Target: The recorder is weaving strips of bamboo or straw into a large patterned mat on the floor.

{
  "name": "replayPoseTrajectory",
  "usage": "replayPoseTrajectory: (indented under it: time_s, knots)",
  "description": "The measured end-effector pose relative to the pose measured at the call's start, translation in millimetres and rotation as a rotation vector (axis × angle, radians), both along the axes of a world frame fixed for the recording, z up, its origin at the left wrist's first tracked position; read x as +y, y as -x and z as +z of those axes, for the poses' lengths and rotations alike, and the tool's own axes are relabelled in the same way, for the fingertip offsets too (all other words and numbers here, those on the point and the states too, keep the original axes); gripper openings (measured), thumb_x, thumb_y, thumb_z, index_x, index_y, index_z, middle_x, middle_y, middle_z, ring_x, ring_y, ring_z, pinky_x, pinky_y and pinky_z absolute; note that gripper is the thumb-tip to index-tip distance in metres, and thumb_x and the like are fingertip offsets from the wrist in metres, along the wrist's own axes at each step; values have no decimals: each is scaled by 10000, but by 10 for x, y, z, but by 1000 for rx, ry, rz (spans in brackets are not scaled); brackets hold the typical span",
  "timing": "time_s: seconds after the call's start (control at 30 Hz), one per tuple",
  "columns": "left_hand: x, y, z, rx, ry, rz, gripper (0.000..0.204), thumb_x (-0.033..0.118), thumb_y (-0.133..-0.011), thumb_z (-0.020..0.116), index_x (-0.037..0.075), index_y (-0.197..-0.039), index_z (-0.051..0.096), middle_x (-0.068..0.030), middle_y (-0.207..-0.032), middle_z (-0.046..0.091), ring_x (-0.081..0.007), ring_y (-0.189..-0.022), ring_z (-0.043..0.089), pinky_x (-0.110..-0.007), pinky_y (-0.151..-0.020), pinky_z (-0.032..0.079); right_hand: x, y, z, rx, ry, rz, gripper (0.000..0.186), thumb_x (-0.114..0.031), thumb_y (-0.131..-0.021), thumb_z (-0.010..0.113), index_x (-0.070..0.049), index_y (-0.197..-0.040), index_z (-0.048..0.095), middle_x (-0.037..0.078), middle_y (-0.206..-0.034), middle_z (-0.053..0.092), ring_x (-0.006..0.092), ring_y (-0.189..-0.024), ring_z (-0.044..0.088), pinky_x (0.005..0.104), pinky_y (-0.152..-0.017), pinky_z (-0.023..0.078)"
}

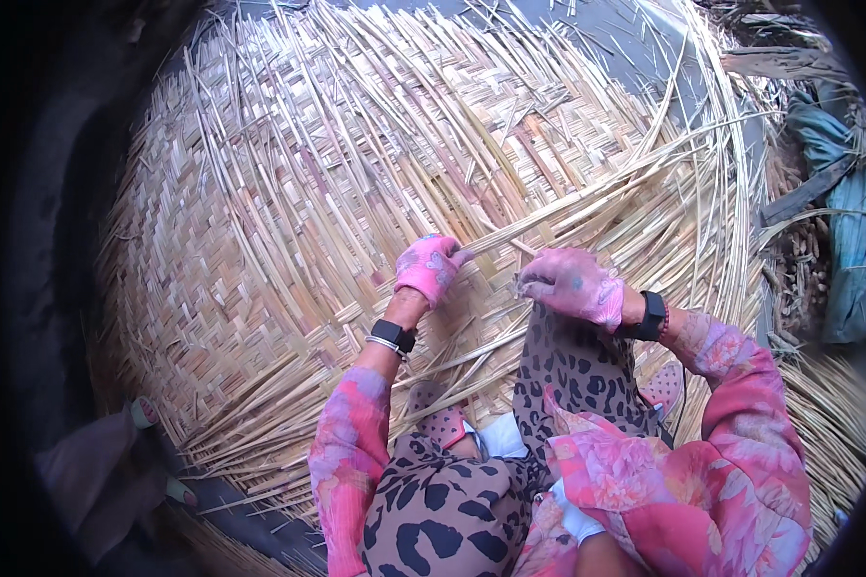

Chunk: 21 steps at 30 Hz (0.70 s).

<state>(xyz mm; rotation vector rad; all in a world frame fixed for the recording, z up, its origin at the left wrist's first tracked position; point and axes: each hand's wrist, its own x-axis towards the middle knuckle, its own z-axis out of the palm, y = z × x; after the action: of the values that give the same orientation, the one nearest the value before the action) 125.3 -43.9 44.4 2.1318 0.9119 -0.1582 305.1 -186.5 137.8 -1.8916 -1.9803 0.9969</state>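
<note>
A large woven mat (260, 317) of pale, flat plant strips spreads beneath both hands, with many loose strip ends across its far part. My left hand (429, 270), in a pink patterned glove, is closed on the near end of a bundle of long strips (587, 197), which slants away to the far right. To its right, my right hand (574, 287), also in a pink glove, is held just above my knee. Its thumb and fingers are pinched together, and what lies between them is too small to make out. A short strip end shows beside its knuckles.
Long loose strips (736, 192) curve along the mat's right side. Beyond them lie wood pieces (808, 197) and a blue-green cloth (852, 260). At lower left is part of another person in brown cloth (106, 471). My patterned trousers (452, 510) and shoes (443, 423) are at the near edge.
</note>
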Motion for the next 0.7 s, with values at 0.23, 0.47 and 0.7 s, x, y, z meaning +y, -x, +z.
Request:
replayPoseTrajectory:
  time_s: [0.23, 0.47, 0.7]
  knots:
    - [-235, 146, -82, -340, -377, 264, 311, 340, -795, 609, 60, -662, 580, -120, -596, 537, -305, -594, 553, -389, -545, 442, 961, -393, 63, 980, -163, -842, 267, -152, -888, 521, -17, -1116, 558, 40, -936, 637, 83, -766, 581, 186, -568, 437]
    - [-290, 131, -127, -625, 355, 1004, 334, 269, -830, 625, 33, -614, 528, -67, -583, 587, -110, -505, 557, -266, -461, 411, 1509, 164, -787, 118, 5, -163, 282, -165, -767, 573, -89, -1033, 633, 153, -946, 642, 284, -898, 622, 316, -802, 477]
    - [-397, 354, -6, -623, 253, 850, 226, 171, -853, 599, 33, -678, 561, -70, -734, 651, -94, -647, 610, -217, -460, 479, 1747, 457, -1085, -146, 138, -370, 224, -155, -671, 590, -52, -864, 633, 192, -809, 633, 354, -768, 620, 392, -665, 496]
